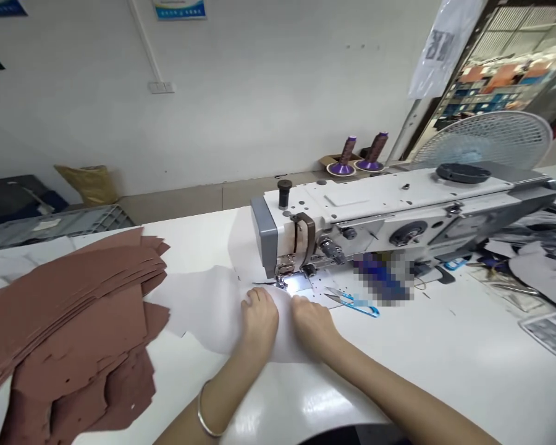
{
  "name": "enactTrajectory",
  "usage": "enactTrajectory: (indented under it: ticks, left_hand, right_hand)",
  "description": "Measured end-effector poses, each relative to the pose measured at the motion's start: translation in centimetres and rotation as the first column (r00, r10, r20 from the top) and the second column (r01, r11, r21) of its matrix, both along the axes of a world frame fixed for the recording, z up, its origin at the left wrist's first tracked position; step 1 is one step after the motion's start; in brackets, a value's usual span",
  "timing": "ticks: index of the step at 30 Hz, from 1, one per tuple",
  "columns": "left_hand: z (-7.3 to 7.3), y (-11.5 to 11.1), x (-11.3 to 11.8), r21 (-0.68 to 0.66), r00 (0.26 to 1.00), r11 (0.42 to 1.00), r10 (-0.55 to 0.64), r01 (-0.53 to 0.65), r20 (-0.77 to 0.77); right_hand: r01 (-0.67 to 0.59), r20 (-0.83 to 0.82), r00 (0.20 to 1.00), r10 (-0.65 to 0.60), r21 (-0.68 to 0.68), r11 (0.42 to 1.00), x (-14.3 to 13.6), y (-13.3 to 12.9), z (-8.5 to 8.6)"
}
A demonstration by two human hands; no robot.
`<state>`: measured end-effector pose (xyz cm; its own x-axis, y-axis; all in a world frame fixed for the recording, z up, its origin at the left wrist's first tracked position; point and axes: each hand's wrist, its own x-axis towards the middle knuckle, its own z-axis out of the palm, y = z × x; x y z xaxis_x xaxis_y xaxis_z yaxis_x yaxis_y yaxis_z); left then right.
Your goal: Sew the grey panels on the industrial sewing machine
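The two hands were close together but not touching each other, both set on a thin white sheet [213, 312] that lay across the tabletop [449, 352] in front of the sewing machine [352, 216], its far edge near the lit needle area [298, 283]. The left hand [261, 316] had its back turned up and its fingers bent forward and down onto the sheet, just short of the presser foot; its forearm rose from the lower edge of the view, slanting up to the right, with a silver bangle [201, 411] near the wrist. The right hand [315, 322] was rounded, fingers curled under and knuckles toward the machine, at the sheet's right side, its forearm coming in from the lower right. Whether either hand pinched the sheet or only pressed on it, I could not tell. Blue-handled thread snips [354, 303] lay just beyond the right hand, and stacked brown cut pieces [88, 315] lay well to the left. A blue-banded poster [180, 9] on the wall carried pale characters too small to read; a dark printed patch on the hanging plastic sheet [429, 74] and a pale label [47, 224] on the grey crate [97, 222] were equally illegible.
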<state>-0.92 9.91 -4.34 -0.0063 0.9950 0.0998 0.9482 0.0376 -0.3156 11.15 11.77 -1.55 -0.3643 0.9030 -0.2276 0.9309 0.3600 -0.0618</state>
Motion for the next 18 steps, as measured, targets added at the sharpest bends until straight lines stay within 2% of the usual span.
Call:
enactTrajectory:
  ticks: [3, 6, 8, 10, 14, 18]
  left_hand:
    - [0.0, -0.3, -0.3, 0.009, 0.999, 0.999, -0.033, 0.033, 0.009]
    - [-0.2, -0.3, -0.8, 0.060, 0.969, 0.968, -0.246, 0.244, 0.025]
    - [-0.4, 0.0, -1.2, 0.118, 0.912, 0.908, -0.408, 0.401, 0.047]
    - [-0.6, 0.5, -1.4, 0.156, 0.866, 0.863, -0.495, 0.480, 0.073]
    - [-1.1, 1.4, -1.7, 0.218, 0.855, 0.854, -0.505, 0.473, 0.122]
    - [-1.8, 1.7, -2.2, 0.313, 0.814, 0.820, -0.549, 0.479, 0.192]
  right_hand:
    - [-0.028, -0.019, 0.999, 0.030, 0.081, 0.996, -0.5, 0.5, -1.0]
    - [-0.103, -0.055, 0.992, 0.114, 0.164, 0.981, -0.7, 1.2, -2.5]
    - [-0.136, -0.078, 0.985, 0.154, 0.204, 0.970, -0.4, 1.5, -3.3]
    - [-0.110, -0.100, 0.986, 0.134, 0.219, 0.970, -0.1, 1.5, -3.8]
    - [0.005, -0.151, 0.988, 0.030, 0.229, 0.973, 0.1, 0.8, -4.3]
    - [0.012, -0.167, 0.986, 0.026, 0.224, 0.975, 0.1, 0.6, -4.4]
